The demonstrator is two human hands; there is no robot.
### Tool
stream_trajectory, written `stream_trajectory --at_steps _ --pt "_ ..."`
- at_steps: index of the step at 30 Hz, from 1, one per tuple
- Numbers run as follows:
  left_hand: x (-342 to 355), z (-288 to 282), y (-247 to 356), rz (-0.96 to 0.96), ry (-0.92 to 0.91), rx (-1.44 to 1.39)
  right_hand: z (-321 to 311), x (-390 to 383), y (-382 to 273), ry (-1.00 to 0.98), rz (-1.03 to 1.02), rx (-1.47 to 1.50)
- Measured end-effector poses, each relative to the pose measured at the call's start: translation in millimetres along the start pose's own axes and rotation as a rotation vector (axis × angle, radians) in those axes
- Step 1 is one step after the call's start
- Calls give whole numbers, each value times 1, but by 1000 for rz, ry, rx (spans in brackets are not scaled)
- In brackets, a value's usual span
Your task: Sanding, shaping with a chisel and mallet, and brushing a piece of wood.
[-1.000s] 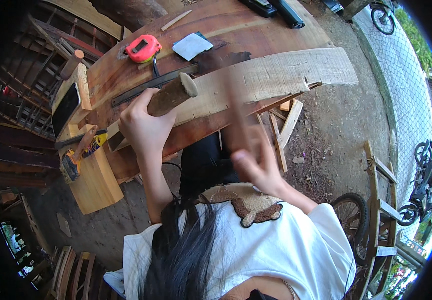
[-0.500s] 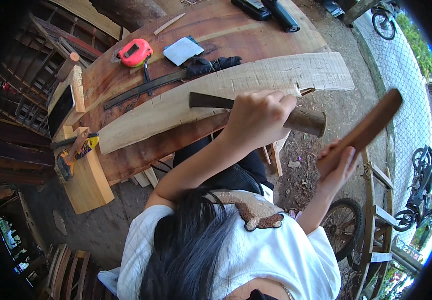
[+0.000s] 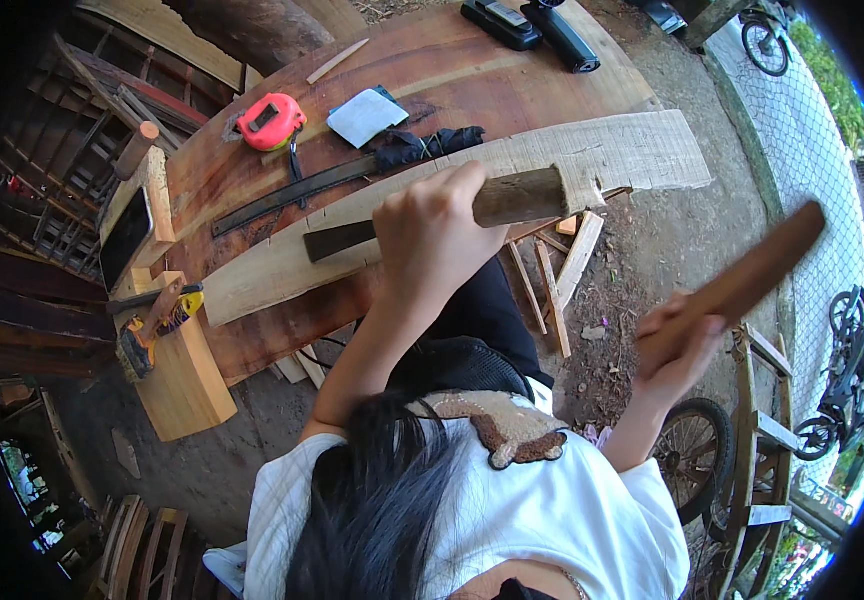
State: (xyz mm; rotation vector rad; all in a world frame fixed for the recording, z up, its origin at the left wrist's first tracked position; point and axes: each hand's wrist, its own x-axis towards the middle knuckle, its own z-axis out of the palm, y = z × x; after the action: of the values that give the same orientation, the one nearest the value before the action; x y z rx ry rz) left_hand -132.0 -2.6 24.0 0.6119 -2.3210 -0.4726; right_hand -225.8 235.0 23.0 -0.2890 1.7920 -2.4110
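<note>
My left hand [image 3: 435, 230] is closed on a chisel with a dark flat blade [image 3: 337, 238] and a thick, bark-brown wooden handle [image 3: 522, 195]. It holds the tool nearly flat over a long pale board [image 3: 642, 150], which lies along the near edge of a reddish wooden table [image 3: 512, 70]; whether the blade touches the board I cannot tell. My right hand [image 3: 677, 340] grips a dark wooden stick [image 3: 752, 280], raised off to the right of the board and clear of the chisel.
On the table are a red tape measure [image 3: 270, 120], a folded cloth [image 3: 367, 115], a long dark tool [image 3: 292, 185], a thin stick [image 3: 337, 60] and black devices [image 3: 557, 35]. Left, a wood block [image 3: 177, 390] bears clamps [image 3: 157, 320]. A ladder-like frame [image 3: 772, 430] and wheel [image 3: 692, 460] stand right.
The stick in my right hand has swung out from over the board to the right. My left hand moved rightward with the chisel, then back leftward a little, the blade now pointing left.
</note>
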Motion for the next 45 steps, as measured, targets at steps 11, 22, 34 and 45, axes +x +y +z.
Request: stream_trajectory --at_steps 11,22,34,45 --pt "-20 -49 -27 -101 140 -8 56 -24 17 -39 68 230" --pt "-31 -68 -45 -144 154 50 72 -50 28 -297 121 157" --pt "-36 -90 -63 -182 195 80 83 -60 49 -335 249 327" --pt "-40 -99 -73 -174 186 87 83 -62 41 -822 147 -170"
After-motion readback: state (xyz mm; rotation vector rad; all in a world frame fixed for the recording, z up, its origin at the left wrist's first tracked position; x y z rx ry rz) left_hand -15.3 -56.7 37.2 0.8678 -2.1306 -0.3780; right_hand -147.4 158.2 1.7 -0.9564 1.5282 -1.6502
